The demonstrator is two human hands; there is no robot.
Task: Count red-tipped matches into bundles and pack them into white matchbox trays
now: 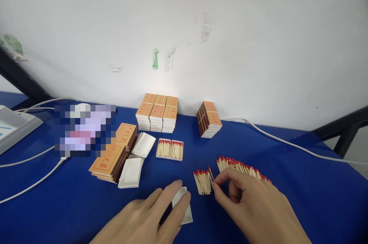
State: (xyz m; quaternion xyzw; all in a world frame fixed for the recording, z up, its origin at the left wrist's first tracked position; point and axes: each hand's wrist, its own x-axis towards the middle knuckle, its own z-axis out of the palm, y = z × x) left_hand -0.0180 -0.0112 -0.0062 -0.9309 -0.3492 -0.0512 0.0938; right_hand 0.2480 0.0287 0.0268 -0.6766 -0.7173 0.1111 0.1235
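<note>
Red-tipped matches lie in a small pile (202,182) on the blue table, with a longer row of matches (238,166) behind my right hand (250,202). Thumb and index finger of that hand pinch one match (211,174) at the small pile's right edge. My left hand (155,213) rests over a white inner tray (186,209), its fingers apart and touching the tray; part of the tray is hidden under them. Further back stand two trays filled with matches (170,149), side by side.
Stacked matchboxes (157,112) and a smaller stack (209,118) stand near the wall. Flat orange sleeves (110,156) and white trays (130,173) lie at left, near a pixelated object (86,127). A white cable (276,140) crosses the back right.
</note>
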